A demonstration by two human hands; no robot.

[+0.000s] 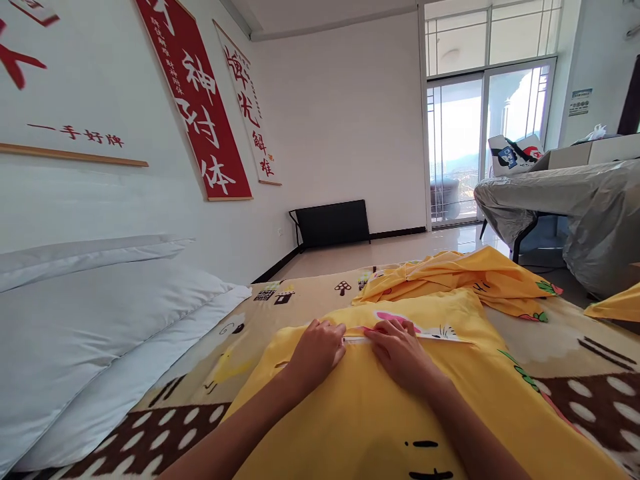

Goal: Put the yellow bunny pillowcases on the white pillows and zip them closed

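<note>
A yellow pillowcase [345, 407] with printed cartoon figures lies spread out before me, a slit running across it. A narrow white strip shows along that slit; whether it is a pillow or lining I cannot tell. My left hand [319, 348] is closed on the slit's edge at its left part. Just to the right, my right hand [400, 350] has its fingers bent over the same edge, gripping the cloth near a pink print. The fingertips of both hands are partly hidden. Beyond them lies another crumpled yellow cloth [440, 273] with carrot prints.
White pillows [125, 320] are stacked at the left on a patterned blanket [295, 287]. A black folded panel [333, 223] leans by the far wall. At the right stands a plastic-covered table [560, 183] with boxes, near a glass door [457, 147].
</note>
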